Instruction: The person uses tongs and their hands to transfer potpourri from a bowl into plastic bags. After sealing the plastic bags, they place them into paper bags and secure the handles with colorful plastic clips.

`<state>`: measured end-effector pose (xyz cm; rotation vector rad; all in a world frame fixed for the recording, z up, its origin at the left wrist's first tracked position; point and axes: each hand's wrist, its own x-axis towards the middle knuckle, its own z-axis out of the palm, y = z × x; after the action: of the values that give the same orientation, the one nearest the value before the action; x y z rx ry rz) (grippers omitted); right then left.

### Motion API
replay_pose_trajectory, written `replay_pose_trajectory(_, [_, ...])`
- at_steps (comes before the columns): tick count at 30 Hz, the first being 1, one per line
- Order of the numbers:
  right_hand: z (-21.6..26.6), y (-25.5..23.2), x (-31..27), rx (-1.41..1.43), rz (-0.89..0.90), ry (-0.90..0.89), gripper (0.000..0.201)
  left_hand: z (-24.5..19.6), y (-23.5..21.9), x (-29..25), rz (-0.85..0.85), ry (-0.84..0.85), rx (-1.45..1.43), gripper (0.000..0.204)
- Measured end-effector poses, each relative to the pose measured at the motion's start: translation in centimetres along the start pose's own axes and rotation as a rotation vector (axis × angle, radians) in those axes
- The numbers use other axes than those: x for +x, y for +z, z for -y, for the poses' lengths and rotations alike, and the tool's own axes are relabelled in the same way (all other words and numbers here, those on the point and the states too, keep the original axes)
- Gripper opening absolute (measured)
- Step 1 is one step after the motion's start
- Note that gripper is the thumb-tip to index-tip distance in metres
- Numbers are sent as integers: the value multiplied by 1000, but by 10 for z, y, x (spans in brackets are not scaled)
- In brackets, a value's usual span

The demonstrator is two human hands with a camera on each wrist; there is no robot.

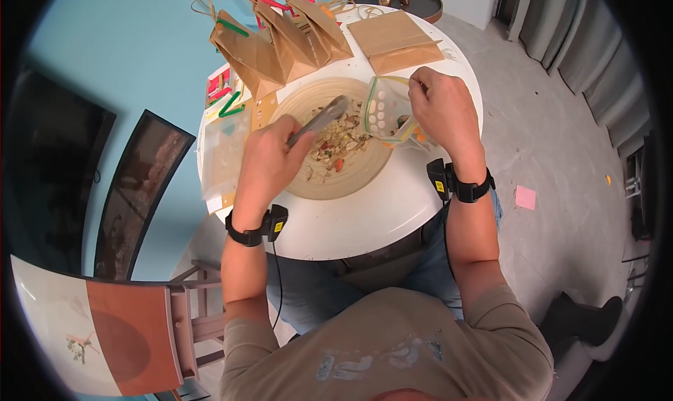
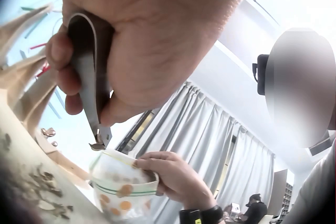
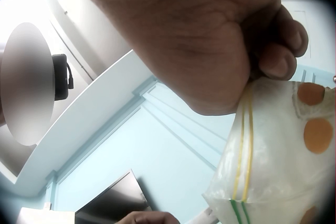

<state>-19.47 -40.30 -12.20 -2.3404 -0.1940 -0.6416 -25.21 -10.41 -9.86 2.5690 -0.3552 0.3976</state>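
Observation:
My left hand (image 1: 268, 155) grips metal tongs (image 1: 319, 119) over the round wooden tray (image 1: 298, 180). In the left wrist view the tongs (image 2: 90, 71) have a small dried piece (image 2: 97, 146) at their tips, just above the bag's mouth. My right hand (image 1: 445, 106) pinches the rim of a clear zip bag (image 1: 384, 113) with dots, its mouth spread and tilted toward the tongs. The right wrist view shows this bag (image 3: 273, 150) with orange dots and a yellow and green seal strip. On the tray lies a heap of mixed dried bits (image 1: 340, 145).
Several brown paper bags (image 1: 252, 50) with handles stand at the table's back left. A flat brown bag (image 1: 392, 40) lies at the back right. Left of the tray are a clear plastic sheet (image 1: 226, 155) and a green strip (image 1: 231, 106). The white round table (image 1: 364, 229) ends before my lap.

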Motion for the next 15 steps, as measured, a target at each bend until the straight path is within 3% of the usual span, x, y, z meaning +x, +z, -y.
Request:
replay_pose_trajectory(4, [3,0,0,-2,1,-9,24,-38,16,14,43,59,-161,28])
replay_pose_trajectory(7, [2,-3,1,15,-5,11,23,-47,16,19,42,81,-120,30])
replay_pose_trajectory(10, [-2,-10,2,18,-23,48,23,-15,14,24,-77,-38,-190,35])
replay_pose_trajectory(15, [-8,-11,4,20,-28,81,24,37,31,45,91,-238,7,43])
